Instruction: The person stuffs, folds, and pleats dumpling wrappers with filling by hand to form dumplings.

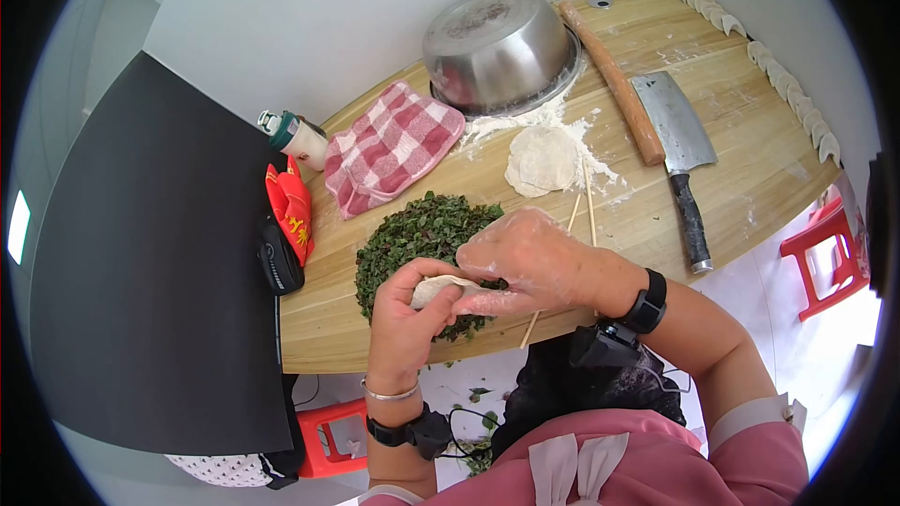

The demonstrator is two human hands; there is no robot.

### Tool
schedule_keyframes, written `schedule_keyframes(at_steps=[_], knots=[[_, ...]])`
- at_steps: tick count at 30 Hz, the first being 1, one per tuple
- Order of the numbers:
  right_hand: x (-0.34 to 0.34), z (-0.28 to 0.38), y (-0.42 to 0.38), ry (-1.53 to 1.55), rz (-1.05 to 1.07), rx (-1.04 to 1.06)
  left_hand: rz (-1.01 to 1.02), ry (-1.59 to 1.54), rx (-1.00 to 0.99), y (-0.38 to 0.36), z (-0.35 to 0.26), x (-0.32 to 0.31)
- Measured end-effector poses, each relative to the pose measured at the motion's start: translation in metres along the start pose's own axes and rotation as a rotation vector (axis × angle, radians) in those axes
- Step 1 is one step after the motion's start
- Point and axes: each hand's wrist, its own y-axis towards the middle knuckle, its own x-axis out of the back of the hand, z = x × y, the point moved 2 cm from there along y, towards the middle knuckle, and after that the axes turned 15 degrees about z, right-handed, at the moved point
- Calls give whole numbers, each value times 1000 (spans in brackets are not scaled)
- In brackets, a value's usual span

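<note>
A folded dumpling of pale dough lies in my left hand, whose fingers and thumb close round it. My right hand, dusted with flour, meets it from the other side, its fingers pinched at the dough's edge; the fingertips are partly hidden. Beneath both hands is a heap of chopped dark green leaves on the wooden table. Beyond the right hand lie round dough wrappers, with a pair of chopsticks reaching toward the table's front edge.
A rolling pin and a cleaver lie on the right. An upturned metal bowl and a checked cloth stand behind the leaves. Rows of dumplings line the far right edge. A bottle is at left, a red stool at right.
</note>
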Motion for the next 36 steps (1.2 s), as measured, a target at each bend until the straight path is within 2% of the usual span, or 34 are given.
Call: schedule_keyframes(at_steps=[2, 5, 10, 15, 23, 25, 27, 32, 34, 36], knots=[[-5, 0, 3, -29, -74, 79, 12, 15, 8, 0, 0, -1], [-17, -7, 4, -21, -133, 72, 14, 71, 43, 0, 0, -1], [-15, -5, 4, -88, -113, 16, -98, -54, -16, -1, 1, 1], [-1, 1, 0, -104, -53, -28, -2, 54, 21, -2, -2, 2], [-18, -7, 3, -57, -129, 112, -24, 166, 59, -2, -6, -4], [-17, -7, 4, -81, -168, 118, -48, 39, -51, -1, -6, -4], [-14, -5, 3, -107, -207, 123, -37, 37, -69, -1, -5, 1], [-2, 3, 0, -92, -92, 12, 27, 86, -122, 0, -6, -1], [-3, 2, 1, -77, -88, 25, 97, 106, -178, 1, -2, -1], [-8, 0, 3, -62, -85, 38, 90, 149, -151, -1, 0, 1]])
